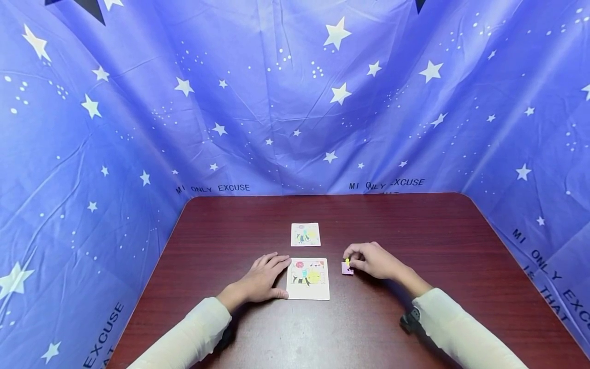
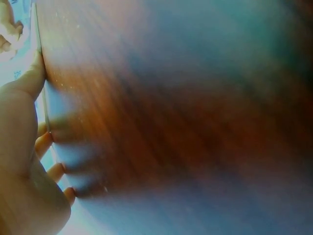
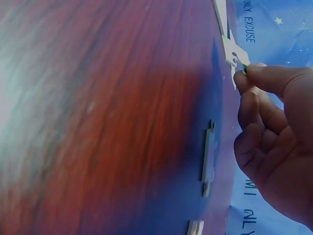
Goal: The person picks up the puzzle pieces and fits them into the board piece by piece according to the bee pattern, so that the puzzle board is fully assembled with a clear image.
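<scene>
A white square jigsaw board (image 1: 308, 292) with a colourful partly filled picture lies flat on the table. My left hand (image 1: 264, 279) rests along its left side, fingers stretched out. In the left wrist view, the thumb (image 2: 33, 78) and fingertips touch the board's edge. To the right of the board, my right hand (image 1: 375, 260) pinches a small puzzle piece (image 3: 233, 52) between thumb and fingertip; it looks pale with dark spots. A lilac and yellow piece (image 1: 348, 270) shows just under these fingers in the head view.
A square picture card (image 1: 305, 236) lies behind the board. In the right wrist view, a thin flat piece (image 3: 209, 156) and another piece (image 3: 195, 227) lie edge-on on the table. The dark red wooden table (image 1: 221, 220) ends at a blue starry curtain (image 1: 276, 102).
</scene>
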Demonstrator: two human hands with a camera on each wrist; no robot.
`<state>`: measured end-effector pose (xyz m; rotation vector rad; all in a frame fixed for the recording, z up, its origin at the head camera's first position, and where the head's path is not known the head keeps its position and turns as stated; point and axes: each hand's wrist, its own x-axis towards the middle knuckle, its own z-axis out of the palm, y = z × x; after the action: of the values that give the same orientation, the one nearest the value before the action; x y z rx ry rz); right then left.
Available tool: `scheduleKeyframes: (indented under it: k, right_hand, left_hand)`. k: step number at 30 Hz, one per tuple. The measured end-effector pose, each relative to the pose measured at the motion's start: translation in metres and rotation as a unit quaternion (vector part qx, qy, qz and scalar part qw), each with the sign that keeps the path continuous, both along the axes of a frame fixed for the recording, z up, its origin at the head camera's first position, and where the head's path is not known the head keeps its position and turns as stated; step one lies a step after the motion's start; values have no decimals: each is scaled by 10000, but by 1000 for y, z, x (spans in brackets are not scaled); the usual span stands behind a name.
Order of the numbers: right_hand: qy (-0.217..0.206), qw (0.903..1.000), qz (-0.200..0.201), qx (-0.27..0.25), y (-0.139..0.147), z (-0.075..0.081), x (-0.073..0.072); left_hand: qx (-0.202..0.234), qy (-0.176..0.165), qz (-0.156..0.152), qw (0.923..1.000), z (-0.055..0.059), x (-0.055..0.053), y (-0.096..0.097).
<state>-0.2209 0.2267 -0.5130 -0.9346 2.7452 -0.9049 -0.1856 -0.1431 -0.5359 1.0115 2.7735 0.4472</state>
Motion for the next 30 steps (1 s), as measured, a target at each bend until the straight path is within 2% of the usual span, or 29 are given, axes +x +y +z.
scheduleKeyframes:
  k: [9, 18, 30]
  right_hand:
    - [-232, 9996, -75, -152, -14, 0, -3]
    - [-1074, 9921, -227, -601, -28, 2, -3]
    - [-1234, 9887, -199, -828, -56, -3, 2]
  left_hand:
    - [-33, -36, 35, 10000, -1, 0, 0]
    - [-26, -65, 67, 10000, 0, 0, 0]
    - [-59, -21, 51, 10000, -1, -1, 0]
